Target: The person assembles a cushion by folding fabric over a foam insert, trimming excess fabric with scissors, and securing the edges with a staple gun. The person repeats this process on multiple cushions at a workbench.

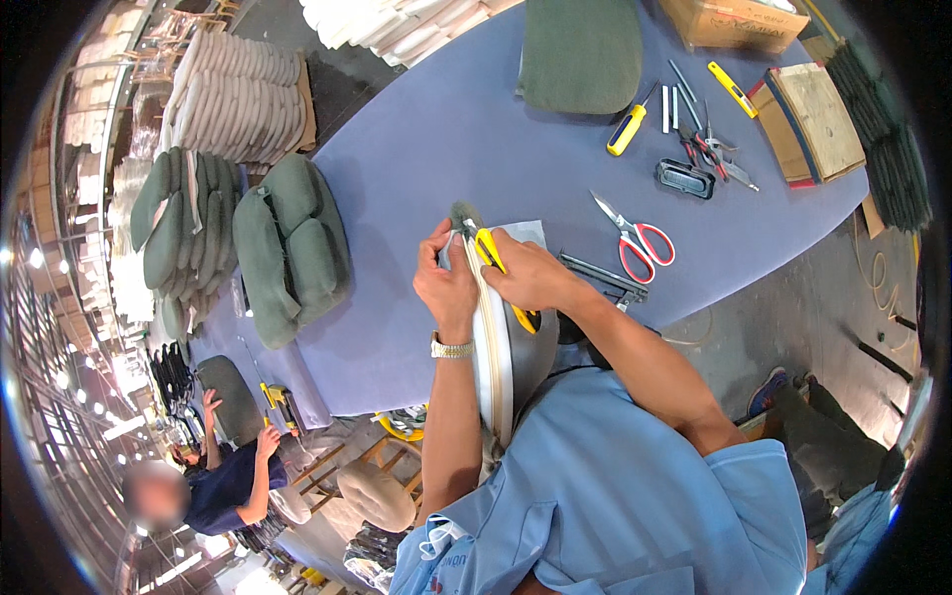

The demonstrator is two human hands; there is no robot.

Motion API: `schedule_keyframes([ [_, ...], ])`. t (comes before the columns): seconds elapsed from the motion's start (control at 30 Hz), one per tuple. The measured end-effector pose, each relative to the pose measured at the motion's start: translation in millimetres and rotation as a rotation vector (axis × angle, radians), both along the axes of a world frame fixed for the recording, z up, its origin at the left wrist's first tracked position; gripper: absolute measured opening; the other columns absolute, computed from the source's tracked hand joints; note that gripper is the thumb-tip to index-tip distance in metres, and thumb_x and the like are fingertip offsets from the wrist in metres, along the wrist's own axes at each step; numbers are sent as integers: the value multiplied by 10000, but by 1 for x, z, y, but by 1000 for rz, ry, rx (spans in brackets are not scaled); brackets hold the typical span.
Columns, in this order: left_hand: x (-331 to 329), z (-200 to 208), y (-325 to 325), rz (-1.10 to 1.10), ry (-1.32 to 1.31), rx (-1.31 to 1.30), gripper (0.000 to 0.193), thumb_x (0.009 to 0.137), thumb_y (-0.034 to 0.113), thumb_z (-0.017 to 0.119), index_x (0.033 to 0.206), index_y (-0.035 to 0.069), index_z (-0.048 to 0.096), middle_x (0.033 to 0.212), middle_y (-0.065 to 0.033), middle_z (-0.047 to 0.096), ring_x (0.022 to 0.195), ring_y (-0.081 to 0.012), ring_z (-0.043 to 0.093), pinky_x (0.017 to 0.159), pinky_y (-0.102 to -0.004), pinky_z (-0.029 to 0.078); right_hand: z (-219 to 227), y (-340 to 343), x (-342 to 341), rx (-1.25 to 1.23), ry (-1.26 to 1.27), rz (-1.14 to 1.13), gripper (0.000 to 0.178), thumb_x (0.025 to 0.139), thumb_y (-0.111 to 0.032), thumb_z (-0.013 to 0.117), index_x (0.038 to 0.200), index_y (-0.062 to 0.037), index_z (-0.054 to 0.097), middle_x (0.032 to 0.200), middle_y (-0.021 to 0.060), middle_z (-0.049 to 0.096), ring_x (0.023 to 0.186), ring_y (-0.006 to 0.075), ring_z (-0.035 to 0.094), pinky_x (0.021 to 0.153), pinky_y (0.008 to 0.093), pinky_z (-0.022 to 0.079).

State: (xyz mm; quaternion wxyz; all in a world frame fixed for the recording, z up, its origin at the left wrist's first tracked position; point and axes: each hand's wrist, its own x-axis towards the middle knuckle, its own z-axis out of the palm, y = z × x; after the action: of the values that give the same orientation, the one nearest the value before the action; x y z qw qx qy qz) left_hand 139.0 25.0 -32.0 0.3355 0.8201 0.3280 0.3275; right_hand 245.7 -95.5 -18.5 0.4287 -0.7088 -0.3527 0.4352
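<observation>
While the left hand [444, 286] pinches the tip of a grey cushion [533, 365], its forearm rising from six o'clock, the cushion lies at its three o'clock, long axis running twelve to six; a yellow knife [490, 252] points toward eleven at that tip, clasped by the equally near right hand [534, 274], forearm angling in from four.

My left hand [448, 283] could pass over the blue tabletop [407, 149] toward 11 o'clock, though green cushions [315, 260] block 9 o'clock. Near my right hand [523, 270], scissors [627, 229] and a black tool [606, 279] obstruct 3 o'clock.
</observation>
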Motion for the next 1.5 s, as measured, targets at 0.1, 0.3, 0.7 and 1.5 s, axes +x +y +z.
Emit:
schedule_keyframes([
  [0.1,-1,-3,0,11,-16,-27,67,952,39,686,962,2,631,1151,-175,768,945,-238,747,858,-364,563,17,1,7,-69,64,56,575,930,-243,557,1302,179,439,1040,391,676,992,527,677,895,567,519],
  [0.3,1,-5,-1,36,-25,-65,71,955,42,689,962,-3,635,1152,-172,769,929,-220,733,864,-359,558,21,5,6,-102,11,76,587,931,-233,545,1310,201,434,1031,379,684,992,507,690,899,548,532],
  [0.7,3,-4,-5,30,-11,-54,70,953,45,695,979,-4,652,1151,-169,770,935,-214,735,853,-350,563,20,4,11,-99,-6,80,495,931,-224,543,1217,175,482,958,373,691,928,518,695,844,552,545],
  [1.5,11,-3,-11,65,-7,-112,67,945,20,687,985,-28,664,1158,-193,764,975,-227,747,869,-355,567,29,5,20,-147,-36,140,485,910,-196,531,1168,212,492,915,398,676,881,526,699,818,554,551],
])
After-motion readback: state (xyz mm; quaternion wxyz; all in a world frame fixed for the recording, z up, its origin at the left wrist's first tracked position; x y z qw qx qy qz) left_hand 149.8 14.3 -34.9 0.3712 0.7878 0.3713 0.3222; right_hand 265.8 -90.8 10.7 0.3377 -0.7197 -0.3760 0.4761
